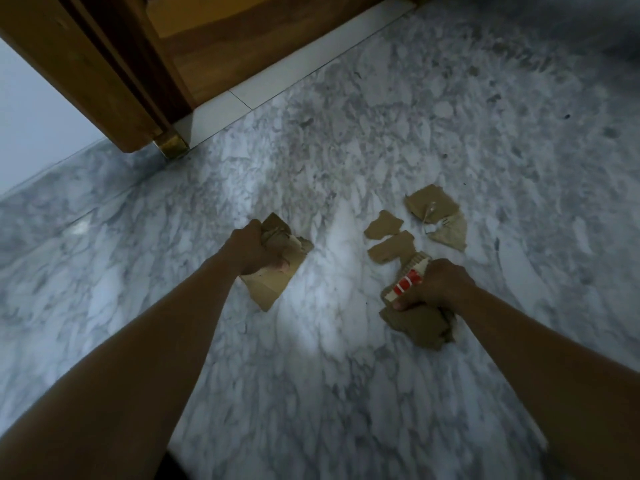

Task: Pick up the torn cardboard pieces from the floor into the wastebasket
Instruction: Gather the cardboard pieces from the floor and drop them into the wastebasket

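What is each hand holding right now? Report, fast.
Left hand: closed, grips a cardboard bunch.
Right hand: closed, grips a cardboard stack.

Grey-veined marble floor [346,393], wooden door [221,39], pale wall [31,109].

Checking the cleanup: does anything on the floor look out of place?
Yes. Loose torn scraps lie scattered on the floor just beyond the right hand, which grips a bundle, as does the left hand.
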Available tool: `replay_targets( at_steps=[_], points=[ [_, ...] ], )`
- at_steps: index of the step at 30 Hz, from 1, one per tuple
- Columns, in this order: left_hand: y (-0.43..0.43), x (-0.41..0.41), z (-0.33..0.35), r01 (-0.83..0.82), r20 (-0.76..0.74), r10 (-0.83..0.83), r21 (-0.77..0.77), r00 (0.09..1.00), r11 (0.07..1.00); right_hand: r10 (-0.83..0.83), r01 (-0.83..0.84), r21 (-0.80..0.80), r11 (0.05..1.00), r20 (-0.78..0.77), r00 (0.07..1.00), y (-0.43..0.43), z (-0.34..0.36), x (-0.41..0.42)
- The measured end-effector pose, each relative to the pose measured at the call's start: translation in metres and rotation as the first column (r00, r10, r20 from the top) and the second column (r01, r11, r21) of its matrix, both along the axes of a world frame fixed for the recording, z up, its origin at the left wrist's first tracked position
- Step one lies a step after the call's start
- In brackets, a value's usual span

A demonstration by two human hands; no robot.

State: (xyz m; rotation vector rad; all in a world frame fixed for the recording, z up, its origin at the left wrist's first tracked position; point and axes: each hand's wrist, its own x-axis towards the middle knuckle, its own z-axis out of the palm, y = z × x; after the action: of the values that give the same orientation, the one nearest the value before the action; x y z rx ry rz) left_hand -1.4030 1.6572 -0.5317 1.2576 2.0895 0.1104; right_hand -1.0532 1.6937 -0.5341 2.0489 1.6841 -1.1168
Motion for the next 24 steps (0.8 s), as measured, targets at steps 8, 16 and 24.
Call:
replay_targets(
  at_steps=[8, 16, 24],
  points=[
    [0.004, 0.031, 0.085, 0.083, 0.036, -0.087, 0.09, 0.996, 0.992, 0.133, -0.126, 0.075, 0.989, -0.084, 0.988, 0.032, 0.069, 0.03],
    [0.03, 0.139, 0.091, 0.258, 0.204, -0.253, 0.005, 0.946, 0.966, 0.429, -0.442, 0.184, 0.878, 0.107, 0.897, 0.105, 0.115, 0.057],
    [0.072, 0.212, 0.006, 0.312, 0.065, -0.314, 0.036, 0.947, 0.949, 0.638, -0.628, 0.168, 0.76, -0.003, 0.77, 0.168, 0.063, 0.055]
  ],
)
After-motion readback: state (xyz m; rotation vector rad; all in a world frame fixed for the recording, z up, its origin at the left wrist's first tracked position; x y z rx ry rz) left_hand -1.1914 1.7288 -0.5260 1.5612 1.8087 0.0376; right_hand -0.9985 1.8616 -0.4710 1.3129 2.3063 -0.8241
